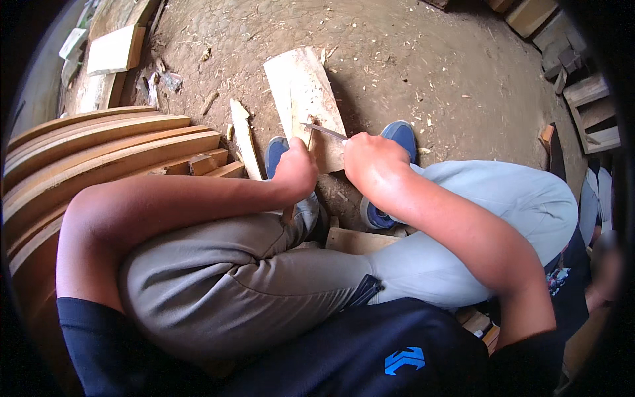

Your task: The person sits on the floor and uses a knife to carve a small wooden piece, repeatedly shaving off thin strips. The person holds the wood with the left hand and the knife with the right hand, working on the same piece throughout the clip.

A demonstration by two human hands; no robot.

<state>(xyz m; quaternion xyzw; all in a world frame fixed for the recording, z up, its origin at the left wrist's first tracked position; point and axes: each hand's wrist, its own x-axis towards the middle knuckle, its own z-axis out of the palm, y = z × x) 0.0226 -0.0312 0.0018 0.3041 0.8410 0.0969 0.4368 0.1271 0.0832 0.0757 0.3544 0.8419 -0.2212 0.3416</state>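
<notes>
So, nothing I can actually read here, no words or numbers. Closest thing to a sign is a bright blue logo (405,360) on the front of the dark navy shirt (317,354), just an angular, hooked shape. There's also a small pale, multicolored print (559,281) on some dark cloth (577,291) over at the right, too tiny to make out.

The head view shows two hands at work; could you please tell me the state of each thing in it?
Left hand: closed around a stick
Right hand: closed around the knife
Knife: blade bare, crossing the stick's upper end
Stick: partly hidden
Wood block: pale, roughened
Planks: stacked
Shoes: being worn
Ground: littered with chips
</notes>
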